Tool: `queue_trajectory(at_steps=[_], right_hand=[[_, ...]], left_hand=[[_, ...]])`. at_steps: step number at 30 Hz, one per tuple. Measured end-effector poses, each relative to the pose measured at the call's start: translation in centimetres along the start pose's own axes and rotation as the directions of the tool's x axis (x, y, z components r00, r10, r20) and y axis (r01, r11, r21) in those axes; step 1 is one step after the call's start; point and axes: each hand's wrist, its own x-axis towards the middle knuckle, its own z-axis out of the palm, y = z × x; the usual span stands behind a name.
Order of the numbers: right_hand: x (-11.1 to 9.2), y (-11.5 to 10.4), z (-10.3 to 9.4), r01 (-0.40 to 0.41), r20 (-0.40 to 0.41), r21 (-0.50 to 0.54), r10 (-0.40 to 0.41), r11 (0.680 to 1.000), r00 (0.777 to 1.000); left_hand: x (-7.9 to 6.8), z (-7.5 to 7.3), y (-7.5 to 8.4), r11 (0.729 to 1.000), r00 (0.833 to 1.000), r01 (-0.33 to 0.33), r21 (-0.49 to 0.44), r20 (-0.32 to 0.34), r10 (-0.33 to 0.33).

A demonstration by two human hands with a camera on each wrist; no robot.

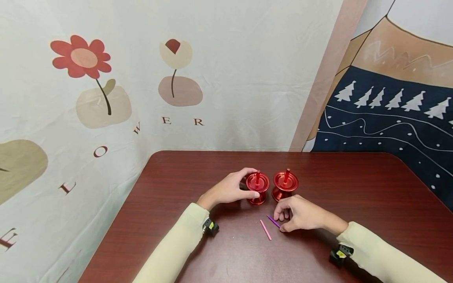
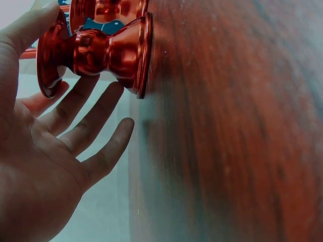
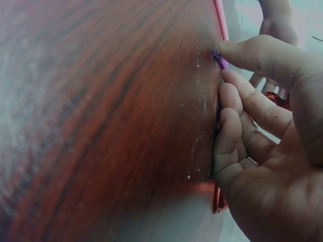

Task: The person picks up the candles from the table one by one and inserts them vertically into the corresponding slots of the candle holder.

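Observation:
Two shiny red candle holders stand upright side by side on the table, each with a wide dish on top and a peg in its middle. My left hand (image 1: 233, 186) holds the left candle holder (image 1: 257, 184) by its upper dish, thumb on the near side and index finger on the far side. The other fingers extend behind its stem in the left wrist view. Just in front of the right candle holder (image 1: 285, 182), my right hand (image 1: 301, 213) pinches a slim purple candle (image 1: 273, 221) between thumb and index finger, low at the tabletop; its remaining fingers are curled.
A slim pink candle (image 1: 266, 230) lies on the table left of the purple one. The dark red wooden table (image 1: 354, 188) has rounded far corners. Behind it hang a pale flower-printed cloth (image 1: 247, 78) and a dark blue cloth (image 1: 375, 122) with white trees.

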Motion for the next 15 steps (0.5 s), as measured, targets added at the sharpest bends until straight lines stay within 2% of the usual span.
queue_trajectory(at_steps=[15], right_hand=[[0.13,-0.52,0.02,-0.1,0.014,0.055,0.099,0.993,0.995]], left_hand=[[-0.07,-0.01,0.12,1.0,1.0,0.007,-0.005,0.001,-0.007]])
